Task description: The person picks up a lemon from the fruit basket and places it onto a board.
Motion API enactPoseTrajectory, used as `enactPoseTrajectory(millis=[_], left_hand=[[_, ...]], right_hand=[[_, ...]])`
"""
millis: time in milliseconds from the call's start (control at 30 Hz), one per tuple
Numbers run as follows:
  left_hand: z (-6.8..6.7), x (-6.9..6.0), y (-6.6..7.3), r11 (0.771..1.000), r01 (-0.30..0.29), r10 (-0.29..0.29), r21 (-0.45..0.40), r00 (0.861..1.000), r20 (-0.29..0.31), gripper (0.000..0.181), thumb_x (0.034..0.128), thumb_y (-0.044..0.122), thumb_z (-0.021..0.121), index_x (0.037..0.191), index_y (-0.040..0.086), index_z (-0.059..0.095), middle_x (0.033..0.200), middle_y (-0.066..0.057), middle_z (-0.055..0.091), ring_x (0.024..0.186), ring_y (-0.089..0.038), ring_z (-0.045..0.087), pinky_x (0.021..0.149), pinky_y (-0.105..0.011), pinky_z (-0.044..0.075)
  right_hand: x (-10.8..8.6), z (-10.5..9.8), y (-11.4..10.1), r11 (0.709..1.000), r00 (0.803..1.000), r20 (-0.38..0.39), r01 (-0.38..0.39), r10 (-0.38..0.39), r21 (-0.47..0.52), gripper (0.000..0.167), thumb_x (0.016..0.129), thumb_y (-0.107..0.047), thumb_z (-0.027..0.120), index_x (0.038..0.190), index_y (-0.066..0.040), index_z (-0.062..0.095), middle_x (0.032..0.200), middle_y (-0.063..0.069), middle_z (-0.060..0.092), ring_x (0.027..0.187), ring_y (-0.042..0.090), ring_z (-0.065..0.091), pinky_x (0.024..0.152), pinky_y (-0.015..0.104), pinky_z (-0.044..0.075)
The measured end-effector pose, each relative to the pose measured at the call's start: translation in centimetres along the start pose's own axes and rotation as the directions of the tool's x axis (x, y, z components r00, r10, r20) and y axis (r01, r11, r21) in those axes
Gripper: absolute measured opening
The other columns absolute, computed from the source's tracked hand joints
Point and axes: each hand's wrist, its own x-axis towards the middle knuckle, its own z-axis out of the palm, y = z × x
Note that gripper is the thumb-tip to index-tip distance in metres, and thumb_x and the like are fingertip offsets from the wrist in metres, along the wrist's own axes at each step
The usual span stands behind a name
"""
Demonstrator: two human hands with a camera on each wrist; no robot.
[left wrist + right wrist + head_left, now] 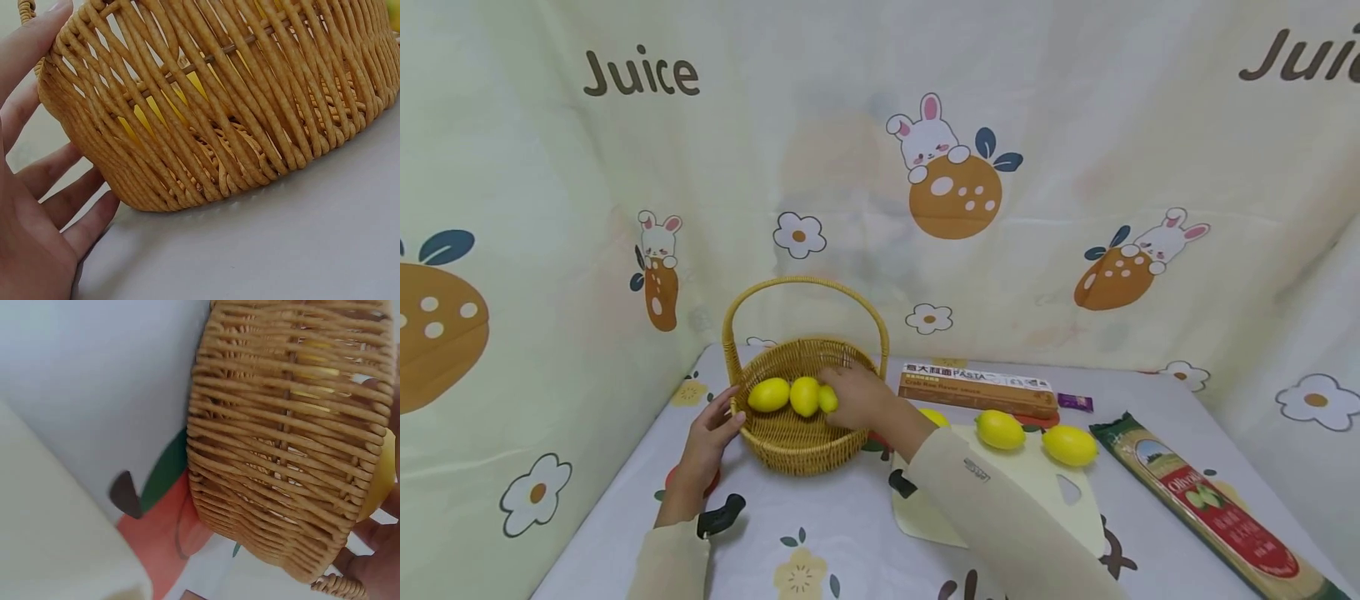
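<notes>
The basket (801,458) stands near the back left corner of the tabletop (752,533); the left hand (703,442) has its fingers spread wide against the basket's left side; the right hand (857,398) dips inside, and its fingers pinch a lemon (828,399) that they partly hide; two more lemons (769,395) lie in the basket, but only yellow bits peek through the weave in the left wrist view; the right sleeve (992,517) covers much of the cutting board (1033,471); two whole lemons (1000,430) sit by its back edge; another lemon (934,417) is mostly behind the right arm; the long bag (1217,500) by the right edge is cut off at the bottom.
</notes>
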Motion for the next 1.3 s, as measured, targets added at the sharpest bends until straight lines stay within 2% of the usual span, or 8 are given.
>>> enactPoseTrajectory(millis=[100,233,467,633,733,833,1033,1300], left_hand=[[0.0,0.0,-0.1,1.0,-0.004,0.004,-0.004,1.0,0.002,0.061,0.0956,0.023,0.064,0.15,0.017,0.038,0.154,-0.005,0.032,0.137,-0.024,0.032,0.11,-0.046,0.032],[0.0,-0.1,0.0,1.0,-0.006,0.006,-0.003,1.0,0.002,0.062,0.0953,0.025,0.065,0.15,0.018,0.038,0.154,-0.004,0.032,0.137,-0.024,0.031,0.11,-0.045,0.031],[0.0,-0.3,0.1,1.0,0.012,-0.012,0.001,1.0,-0.003,0.062,0.0954,0.023,0.065,0.151,0.019,0.038,0.154,-0.003,0.032,0.137,-0.023,0.032,0.11,-0.045,0.032],[0.0,-0.2,0.0,1.0,0.016,-0.016,0.01,1.0,0.003,0.062,0.096,0.024,0.064,0.151,0.019,0.037,0.155,-0.003,0.03,0.138,-0.023,0.031,0.11,-0.045,0.031],[0.0,-0.2,0.1,1.0,0.019,-0.019,0.013,1.0,0.005,0.062,0.0961,0.025,0.064,0.151,0.019,0.037,0.155,-0.004,0.03,0.138,-0.023,0.031,0.11,-0.045,0.032],[0.1,-0.2,0.2,1.0,0.019,-0.019,0.011,1.0,0.006,0.062,0.096,0.026,0.064,0.151,0.02,0.037,0.155,-0.004,0.03,0.138,-0.024,0.031,0.11,-0.046,0.031],[0.1,-0.2,0.0,1.0,0.017,-0.017,0.013,1.0,0.0,0.062,0.0954,0.028,0.065,0.151,0.022,0.038,0.155,-0.003,0.032,0.137,-0.023,0.033,0.109,-0.045,0.032],[0.0,-0.4,0.0,1.0,0.016,-0.017,0.02,1.0,0.007,0.063,0.095,0.03,0.065,0.151,0.022,0.037,0.155,-0.004,0.03,0.138,-0.025,0.03,0.11,-0.047,0.03]], right_hand=[[-1.2,0.0,0.0,0.999,0.998,-0.052,0.024,-0.023,0.03,0.057,0.083,-0.037,0.07,0.136,-0.023,0.053,0.137,0.002,0.053,0.119,0.027,0.048,0.101,0.042,0.041],[-2.6,-0.3,-0.2,0.994,0.989,-0.126,0.081,-0.072,0.07,0.054,0.084,-0.036,0.069,0.135,-0.024,0.057,0.143,0.006,0.047,0.127,0.03,0.043,0.103,0.046,0.04],[-4.8,-1.0,-0.7,0.991,0.976,-0.203,0.104,-0.084,0.089,0.054,0.088,-0.037,0.068,0.139,-0.027,0.056,0.146,0.009,0.038,0.132,0.03,0.037,0.103,0.043,0.041],[-6.3,-1.2,-0.7,0.992,0.962,-0.25,0.119,-0.105,0.038,0.053,0.088,-0.037,0.069,0.139,-0.028,0.056,0.136,0.007,0.043,0.12,0.023,0.042,0.092,0.034,0.046],[-7.3,-1.1,-0.7,0.993,0.96,-0.262,0.109,-0.096,0.037,0.054,0.089,-0.037,0.07,0.14,-0.03,0.055,0.129,0.004,0.045,0.112,0.02,0.043,0.085,0.03,0.047],[-8.3,-0.9,-0.8,0.994,0.959,-0.267,0.104,-0.09,0.037,0.055,0.089,-0.038,0.07,0.141,-0.03,0.054,0.131,0.003,0.046,0.113,0.021,0.044,0.084,0.03,0.048],[-10.0,-0.8,-0.9,0.992,0.949,-0.298,0.119,-0.102,0.037,0.054,0.086,-0.039,0.075,0.136,-0.027,0.059,0.128,0.002,0.048,0.113,0.019,0.046,0.092,0.032,0.046],[-12.5,-0.4,-0.6,0.989,0.95,-0.299,0.124,-0.094,0.082,0.052,0.085,-0.035,0.076,0.133,-0.024,0.062,0.126,0.0,0.05,0.114,0.019,0.045,0.094,0.034,0.046]])
